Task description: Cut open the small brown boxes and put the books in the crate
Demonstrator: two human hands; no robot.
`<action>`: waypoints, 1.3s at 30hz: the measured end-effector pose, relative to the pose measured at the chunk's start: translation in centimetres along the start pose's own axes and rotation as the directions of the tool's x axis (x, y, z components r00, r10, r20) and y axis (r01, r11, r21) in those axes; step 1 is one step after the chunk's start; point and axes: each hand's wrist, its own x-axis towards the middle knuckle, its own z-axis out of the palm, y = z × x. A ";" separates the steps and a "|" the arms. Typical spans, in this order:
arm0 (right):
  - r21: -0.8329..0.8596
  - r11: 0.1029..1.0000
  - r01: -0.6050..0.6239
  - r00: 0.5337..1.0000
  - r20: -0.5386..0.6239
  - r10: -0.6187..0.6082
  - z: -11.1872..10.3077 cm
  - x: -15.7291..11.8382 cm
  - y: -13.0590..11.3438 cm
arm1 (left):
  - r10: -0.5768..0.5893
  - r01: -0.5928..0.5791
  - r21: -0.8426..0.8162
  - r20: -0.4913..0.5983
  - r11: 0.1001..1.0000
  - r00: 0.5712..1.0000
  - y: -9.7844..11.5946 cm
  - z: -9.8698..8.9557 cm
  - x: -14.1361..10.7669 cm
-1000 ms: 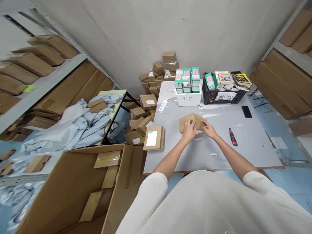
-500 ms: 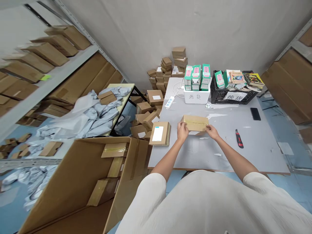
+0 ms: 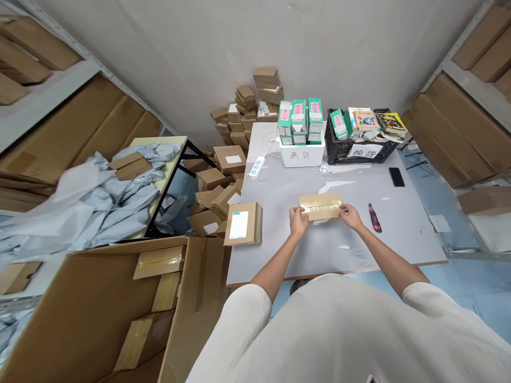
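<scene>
head view: small oblong brown cardboard box (image 3: pixel 321 211) at mid-table, above or on smooth grey tabletop (image 3: pixel 275 260); unclear whether resting or slightly raised. left hand (image 3: pixel 298 221) pinched on its left end, right hand (image 3: pixel 351 216) pinched on its right end; well apart from each other.

possible faults (judgement): could twist or slip if gripped unevenly, being held by the ends only. could come loose along the seam if taped with poor pressure. could knock slim red-and-black utility knife (image 3: pixel 374 218) if swung wide to the right; blade state too small to read. could tip taped brown cardboard box with white label (image 3: pixel 242 223) off the left table edge if bumped, apparently jutting past it.

appearance: plain brown, straight-edged, long face turned up; broad glossy yellowish tape along its length, glints and wrinkles throughout, dark seam line below. ends partly hidden by fingers.
</scene>
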 end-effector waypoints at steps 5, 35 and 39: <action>0.068 0.997 0.048 0.997 0.053 -0.051 -0.6 -0.4 0.8 | -0.028 0.028 -0.002 -0.027 1.000 0.999 -0.3 0.2 -0.3; -0.596 0.769 -0.232 0.950 0.029 0.310 -8.6 1.8 16.8 | -0.059 0.067 0.064 -0.120 0.996 0.991 -0.5 0.4 -1.2; -0.592 0.762 -0.262 0.941 0.019 0.339 -8.7 1.6 16.5 | -0.059 0.067 0.064 -0.119 0.996 0.991 -0.5 0.4 -1.2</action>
